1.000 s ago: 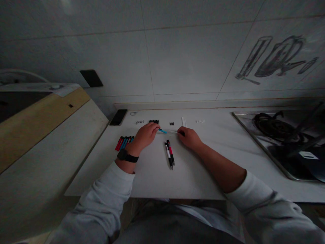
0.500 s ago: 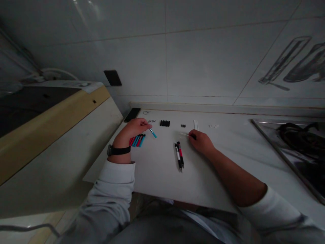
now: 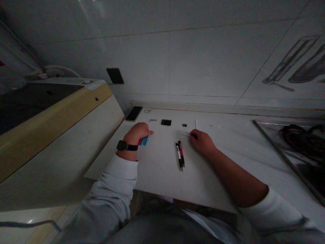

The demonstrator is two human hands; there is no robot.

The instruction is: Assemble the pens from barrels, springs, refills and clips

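My left hand, with a black watch on its wrist, lies curled over a row of red and blue pen barrels on the white counter; its fingers cover most of them. My right hand is closed in a pinch on a thin clear refill tube that points left. Two finished pens, one white and one red with black ends, lie side by side between the hands.
Along the back of the counter lie a dark phone, small springs, a row of black caps, a tiny black part, white tubes and white bits. A gas hob is at right, a beige appliance at left.
My left hand carried the blue barrel from the middle back to the left and came down on the row of coloured barrels. The view turned left. My right hand stayed put.
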